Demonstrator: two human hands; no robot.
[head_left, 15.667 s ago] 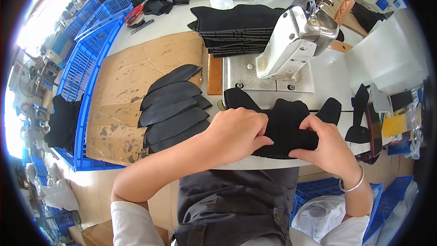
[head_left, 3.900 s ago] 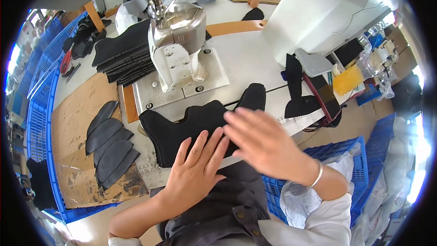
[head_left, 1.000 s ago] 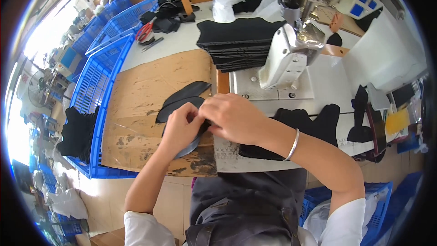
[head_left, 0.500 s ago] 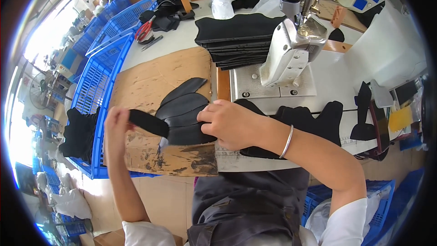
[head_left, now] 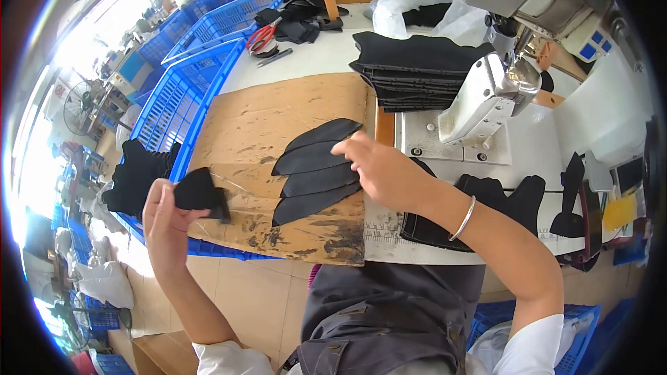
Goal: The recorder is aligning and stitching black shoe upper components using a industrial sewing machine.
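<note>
Here's the left hand [head_left: 167, 229], out by the crate [head_left: 203, 114], and it has the black piece [head_left: 196, 191] pinched at its left end between thumb and fingers, with no visible slack. The piece hangs in the air over the left edge of the cardboard [head_left: 240, 121], its far end sticking out to the right, darker and glossier there; whether that's 1 layer bent over or 2, I can't tell.

Over to the right hand [head_left: 385, 177]: fingers half curled and loosely spread, nothing seen in them. The fingertips hover at or just above the 4 leaves [head_left: 316, 184] lying overlapped on the cardboard; contact I can't call.

Now, the feel of it. The piece looks thin and light, so weight should be no bother. It seems soft enough to bend, yet springy enough to stand out from a pinch at 1 end. The leaves have a smooth sheen, so I'd expect some slip between layers; tearing looks unlikely, creasing more so.

Best hold? On a leaf, I'd favour a tip or the free edge at the front, thumb below, 2 fingers on top. For the piece, a flat pinch near 1 end suits, with a 2nd hold opposite if it droops.
</note>
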